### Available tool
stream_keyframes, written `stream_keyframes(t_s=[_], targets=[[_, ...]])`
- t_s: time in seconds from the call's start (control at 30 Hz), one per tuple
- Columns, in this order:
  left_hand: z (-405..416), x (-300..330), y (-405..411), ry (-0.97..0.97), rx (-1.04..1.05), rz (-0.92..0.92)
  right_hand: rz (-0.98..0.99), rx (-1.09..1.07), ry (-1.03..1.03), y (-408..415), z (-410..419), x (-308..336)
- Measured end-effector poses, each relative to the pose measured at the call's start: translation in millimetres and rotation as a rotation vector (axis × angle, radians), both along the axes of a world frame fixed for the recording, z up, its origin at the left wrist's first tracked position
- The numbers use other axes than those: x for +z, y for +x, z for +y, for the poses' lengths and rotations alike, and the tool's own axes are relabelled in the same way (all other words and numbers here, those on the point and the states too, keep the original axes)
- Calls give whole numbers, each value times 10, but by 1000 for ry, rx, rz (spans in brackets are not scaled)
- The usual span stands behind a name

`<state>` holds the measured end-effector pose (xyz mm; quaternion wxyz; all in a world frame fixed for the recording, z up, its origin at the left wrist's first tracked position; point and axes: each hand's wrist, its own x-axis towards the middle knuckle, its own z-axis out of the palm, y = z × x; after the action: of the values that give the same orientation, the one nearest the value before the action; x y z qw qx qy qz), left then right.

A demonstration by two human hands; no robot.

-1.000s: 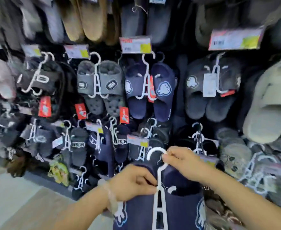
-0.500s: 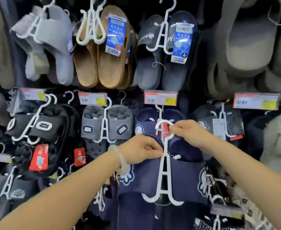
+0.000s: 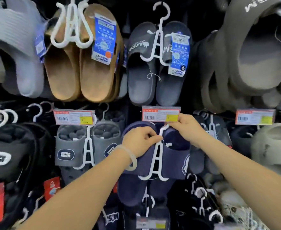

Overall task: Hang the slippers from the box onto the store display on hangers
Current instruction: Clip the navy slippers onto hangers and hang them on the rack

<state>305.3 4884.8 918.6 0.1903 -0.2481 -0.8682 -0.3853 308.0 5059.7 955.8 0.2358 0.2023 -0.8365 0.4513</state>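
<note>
The slipper wall [image 3: 235, 63] fills your view. Your navy slippers [image 3: 174, 156] hang at its centre on a white hanger [image 3: 158, 160] — your left hand [image 3: 139, 141] pinches its stem, your right hand [image 3: 184, 127] pinches its hook just under a price tag [image 3: 159, 113].

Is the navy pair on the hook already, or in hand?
In hand: both hands grip its white hanger; hooking cannot be seen.

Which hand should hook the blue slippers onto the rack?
Probably the right hand. It pinches the white hanger by its hook, just under the price tag. The left hand holds the stem lower down, steadying the navy slippers.
</note>
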Motion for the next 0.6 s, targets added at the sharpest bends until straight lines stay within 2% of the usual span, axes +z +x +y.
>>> stream_keyframes(t_s=[0.13,0.23,0.37,0.6], targets=[[-8,-15,-115,28,45,47,15,4,-80,-124,-33,18],[-15,-66,-221,71,31,-9,-45,-39,-96,-236,-72,-5],[-33,-207,-337,95,30,-79,-137,10,-128,-371,-110,-57],[22,-239,-436,71,81,-119,-122,-20,64,-461,-111,29]])
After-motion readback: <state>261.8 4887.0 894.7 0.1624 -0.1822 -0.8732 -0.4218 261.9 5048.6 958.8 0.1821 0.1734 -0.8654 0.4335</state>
